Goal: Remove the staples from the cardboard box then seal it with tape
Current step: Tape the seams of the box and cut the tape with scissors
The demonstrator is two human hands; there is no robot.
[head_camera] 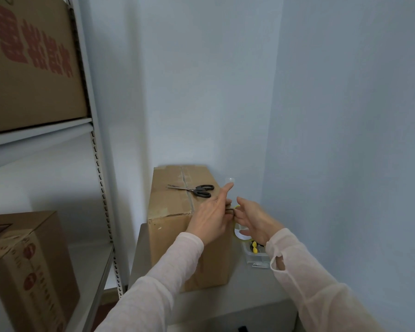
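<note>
On grey table top, in wall corner: cardboard box, flaps closed along centre seam. Black-handled scissors lying flat on box top, across seam. Left hand at box's upper right edge, index finger straight, remaining fingers curled on small dark item, identity not determinable. Right hand just beside, fingers loosely extended, over tape roll; cannot tell whether gripping. Clear tray right of box. Metal shelving at left, bearing upper carton and lower carton.
</note>
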